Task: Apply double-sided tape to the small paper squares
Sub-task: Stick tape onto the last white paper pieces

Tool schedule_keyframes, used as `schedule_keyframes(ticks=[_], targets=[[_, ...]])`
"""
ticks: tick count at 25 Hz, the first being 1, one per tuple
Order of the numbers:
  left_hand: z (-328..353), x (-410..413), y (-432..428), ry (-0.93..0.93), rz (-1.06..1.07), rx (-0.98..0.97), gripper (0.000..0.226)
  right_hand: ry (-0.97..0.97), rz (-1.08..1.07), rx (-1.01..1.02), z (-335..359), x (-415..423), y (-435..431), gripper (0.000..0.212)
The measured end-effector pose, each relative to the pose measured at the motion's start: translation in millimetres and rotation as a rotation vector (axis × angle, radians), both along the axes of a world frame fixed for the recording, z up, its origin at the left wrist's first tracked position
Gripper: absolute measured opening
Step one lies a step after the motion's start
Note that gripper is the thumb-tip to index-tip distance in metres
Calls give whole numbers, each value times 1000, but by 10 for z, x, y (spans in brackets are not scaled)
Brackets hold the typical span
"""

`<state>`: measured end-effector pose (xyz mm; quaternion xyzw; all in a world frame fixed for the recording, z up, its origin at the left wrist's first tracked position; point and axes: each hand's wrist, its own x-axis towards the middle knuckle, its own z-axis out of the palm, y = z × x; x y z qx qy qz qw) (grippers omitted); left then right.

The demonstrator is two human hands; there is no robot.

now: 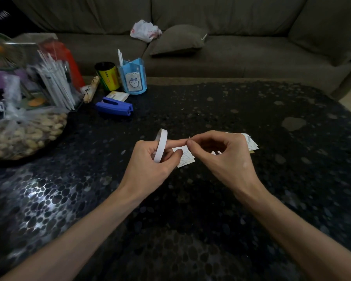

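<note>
Where the fingertips meet: right thumb and forefinger tips (190, 143) press together on a sliver just right of the tape roll (161, 146), at the tip of the left forefinger. I take it for the tape end (188, 141), though it is too small to be sure.
Right hand (221, 157): remaining fingers curl loosely and carry nothing visible.
Left hand (150, 165): the forefinger is threaded through the roll, which rides on it like a ring. The thumb pins a paper square (186, 158) against the fingers.
Paper square: just right of the roll, tilted, lifted off the table (211, 209). Whether a second sheet lies behind it, I cannot tell.
Stack of squares (251, 144): farther right of the roll, lying on the table behind the right hand.
Step in hand: probably freeing a short length of tape to lay on the held square.
Doing it well: pull only a little tape and keep it taut so it doesn't fold onto itself. Keep the thumb clear of the landing spot, set one edge down first, then smooth across.
Stapler (115, 107): well to the left of the roll and beyond it.
</note>
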<state>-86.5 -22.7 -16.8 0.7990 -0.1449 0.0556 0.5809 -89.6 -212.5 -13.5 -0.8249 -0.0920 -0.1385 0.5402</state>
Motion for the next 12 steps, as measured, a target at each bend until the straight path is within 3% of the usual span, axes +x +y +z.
schedule_keyframes(ticks=[12], targets=[[-2,-6,-7,-1,-13,6,30,-27,6,-32,-7,27,-18,10]])
